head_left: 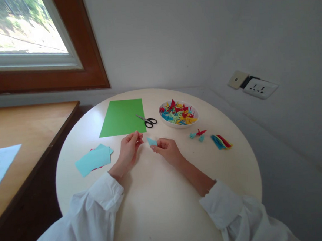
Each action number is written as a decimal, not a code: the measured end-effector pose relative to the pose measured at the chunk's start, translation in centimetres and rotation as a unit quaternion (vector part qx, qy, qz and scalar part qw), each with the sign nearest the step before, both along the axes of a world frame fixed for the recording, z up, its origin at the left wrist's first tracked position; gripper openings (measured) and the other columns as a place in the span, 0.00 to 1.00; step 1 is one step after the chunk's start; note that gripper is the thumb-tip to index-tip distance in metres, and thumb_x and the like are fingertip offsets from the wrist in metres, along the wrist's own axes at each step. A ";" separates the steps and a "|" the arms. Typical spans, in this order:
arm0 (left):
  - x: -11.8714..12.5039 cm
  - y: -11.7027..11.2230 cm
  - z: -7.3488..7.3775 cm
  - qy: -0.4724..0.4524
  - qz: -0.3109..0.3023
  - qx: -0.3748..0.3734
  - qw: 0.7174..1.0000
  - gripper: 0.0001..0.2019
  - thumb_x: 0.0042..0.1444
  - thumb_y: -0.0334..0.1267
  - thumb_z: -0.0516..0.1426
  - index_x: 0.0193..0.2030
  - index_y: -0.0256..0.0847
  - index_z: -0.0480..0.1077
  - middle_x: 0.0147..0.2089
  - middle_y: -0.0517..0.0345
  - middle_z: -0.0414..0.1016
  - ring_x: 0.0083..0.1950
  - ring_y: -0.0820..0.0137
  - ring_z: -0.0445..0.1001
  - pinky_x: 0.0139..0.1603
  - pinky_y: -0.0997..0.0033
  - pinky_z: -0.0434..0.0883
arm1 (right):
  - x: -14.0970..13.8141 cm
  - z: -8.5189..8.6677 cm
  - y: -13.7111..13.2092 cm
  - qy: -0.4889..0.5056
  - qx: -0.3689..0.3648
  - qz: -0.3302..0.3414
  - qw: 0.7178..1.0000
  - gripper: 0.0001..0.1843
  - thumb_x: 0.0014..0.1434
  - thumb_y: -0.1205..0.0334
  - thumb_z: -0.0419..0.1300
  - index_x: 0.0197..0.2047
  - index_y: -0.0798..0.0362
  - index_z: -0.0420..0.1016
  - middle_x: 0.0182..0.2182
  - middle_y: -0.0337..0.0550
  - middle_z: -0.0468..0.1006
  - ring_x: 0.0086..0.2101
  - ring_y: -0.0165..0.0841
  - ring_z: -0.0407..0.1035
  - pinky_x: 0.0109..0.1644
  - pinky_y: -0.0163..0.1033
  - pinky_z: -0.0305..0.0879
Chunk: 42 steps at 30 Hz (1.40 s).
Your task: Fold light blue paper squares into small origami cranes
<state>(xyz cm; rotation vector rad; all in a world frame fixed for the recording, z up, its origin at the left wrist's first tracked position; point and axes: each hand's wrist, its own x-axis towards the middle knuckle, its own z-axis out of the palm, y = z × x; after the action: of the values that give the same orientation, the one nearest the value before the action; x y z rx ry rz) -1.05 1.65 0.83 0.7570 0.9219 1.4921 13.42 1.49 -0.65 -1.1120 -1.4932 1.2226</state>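
Between the thumb and fingers of my right hand (167, 149) is a small light-blue folded paper (152, 141), its pointed end facing up and left. My left hand (130, 147) is just left of it, apart from the paper. Its fingers are curled together and nothing shows in them. Left of that hand lie light-blue paper sheets (95, 158), with red edges peeking out underneath. Beyond my hands, black-handled scissors (148, 122) rest partly on a green sheet (124, 118).
A white bowl (179, 125) full of colourful paper cranes stands at the back right. Near it sit a red folded crane (200, 132) and small light-blue folded pieces (201, 138). Folded coloured strips (221, 141) lie at the right. A wooden desk (38, 122) stands left of the round table (159, 209).
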 end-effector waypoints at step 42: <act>0.6 -0.5 -0.1 0.133 -0.092 0.049 0.986 0.14 0.37 0.32 0.64 0.35 0.35 0.72 0.31 0.56 0.78 0.34 0.71 0.75 0.40 0.70 0.70 | 0.6 0.2 -0.1 0.024 0.136 -0.057 0.989 0.13 0.55 0.59 0.53 0.40 0.52 0.73 0.37 0.44 0.77 0.36 0.33 0.70 0.37 0.38 0.65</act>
<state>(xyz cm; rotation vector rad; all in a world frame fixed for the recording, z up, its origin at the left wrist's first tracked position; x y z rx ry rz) -0.40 1.12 0.78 1.1038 0.9535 1.3012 14.01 1.42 -0.50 -0.9645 -1.4882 0.9297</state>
